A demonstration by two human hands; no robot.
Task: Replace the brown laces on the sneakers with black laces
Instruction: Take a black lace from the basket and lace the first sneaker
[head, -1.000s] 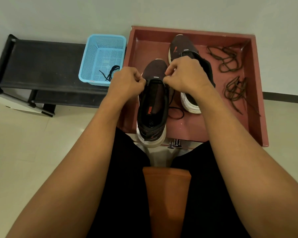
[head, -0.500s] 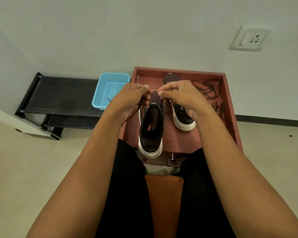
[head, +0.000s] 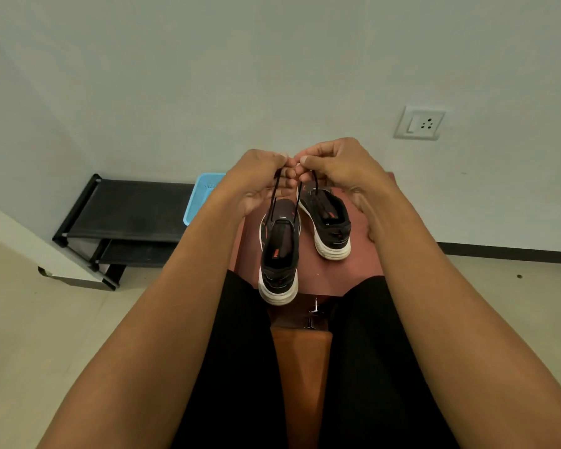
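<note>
Two dark sneakers with white soles stand in a reddish-brown tray (head: 353,273). The near sneaker (head: 278,254) has a black lace (head: 274,197) running up from its front in two strands. My left hand (head: 256,179) pinches one strand and my right hand (head: 340,166) pinches the other, both raised above the shoe with fingertips nearly touching. The far sneaker (head: 326,218) sits to the right, partly behind my right hand. My right arm hides the brown laces.
A blue mesh basket (head: 201,196) sits on a black low rack (head: 127,215) to the left of the tray. A wall with a socket (head: 420,123) rises behind. My legs and an orange-brown seat (head: 300,367) fill the foreground.
Both hands rose from the near sneaker's front, drawing the black lace ends upward and taut. The camera tilted up, so the tray and shoes now sit lower and smaller.
</note>
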